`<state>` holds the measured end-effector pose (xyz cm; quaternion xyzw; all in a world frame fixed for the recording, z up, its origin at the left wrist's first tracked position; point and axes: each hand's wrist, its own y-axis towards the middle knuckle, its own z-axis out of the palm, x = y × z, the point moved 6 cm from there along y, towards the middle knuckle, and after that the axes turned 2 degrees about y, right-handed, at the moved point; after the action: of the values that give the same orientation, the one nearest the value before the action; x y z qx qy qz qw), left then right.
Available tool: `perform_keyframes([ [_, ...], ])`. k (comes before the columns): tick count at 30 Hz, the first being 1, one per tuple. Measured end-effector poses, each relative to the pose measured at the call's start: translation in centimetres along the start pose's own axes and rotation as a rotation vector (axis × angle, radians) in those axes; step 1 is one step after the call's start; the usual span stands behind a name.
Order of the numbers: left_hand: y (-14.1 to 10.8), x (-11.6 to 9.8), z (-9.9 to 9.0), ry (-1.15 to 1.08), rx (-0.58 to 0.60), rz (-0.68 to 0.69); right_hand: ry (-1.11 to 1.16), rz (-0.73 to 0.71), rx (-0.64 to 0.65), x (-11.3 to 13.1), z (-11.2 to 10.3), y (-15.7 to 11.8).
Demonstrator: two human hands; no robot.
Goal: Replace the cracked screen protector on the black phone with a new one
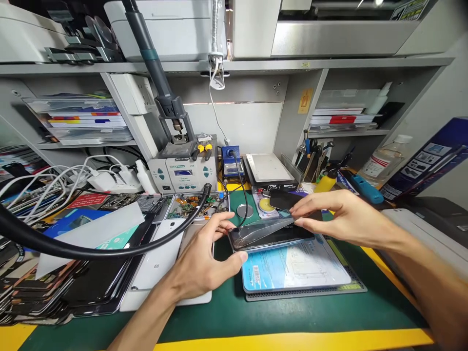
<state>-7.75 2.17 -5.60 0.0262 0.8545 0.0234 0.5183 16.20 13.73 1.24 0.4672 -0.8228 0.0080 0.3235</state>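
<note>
While clear film (265, 229) was pinched by right hand (329, 213), phone (285, 237) on blue-white package (292, 274) was bracketed by left hand (208, 263), spread wide; film creasing was risked through uneven tension, phone slippage through seemingly slick package.

Head view, one: camera worn on the person's head, facing forward and down over the desk (278, 340). Range: close, the left hand (210, 263) and right hand (336, 215) around mid-frame; left forearm (148, 312) entering from the bottom edge, right forearm (435, 282) from the right. Field: wide, outer shelf lines slanting. Coverage: desk's near yellow edge below, rework station (183, 171) left of centre beyond the hands, grey shelf unit (256, 65) above.
</note>
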Motion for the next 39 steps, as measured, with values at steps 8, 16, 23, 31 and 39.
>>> perform_keyframes([
  [8, -0.1, -1.0, 0.7, -0.275, -0.12, 0.0, -0.369, -0.342, -0.186, 3.1, 1.4, -1.2],
  [16, -0.8, -2.2, 1.3, -0.259, -0.226, 0.101, -0.484, -0.451, -0.247, 5.7, 2.6, -1.1],
  [23, -1.6, -2.8, 1.9, -0.229, -0.314, 0.102, -0.432, -0.555, -0.272, 8.1, 3.3, -1.0],
  [31, -2.2, -2.5, 2.2, -0.207, -0.422, 0.14, -0.331, -0.588, -0.242, 9.1, 3.7, -1.1],
  [39, -2.5, -3.0, 2.4, -0.265, -0.407, 0.104, -0.386, -0.535, -0.263, 9.2, 4.1, -1.3],
])
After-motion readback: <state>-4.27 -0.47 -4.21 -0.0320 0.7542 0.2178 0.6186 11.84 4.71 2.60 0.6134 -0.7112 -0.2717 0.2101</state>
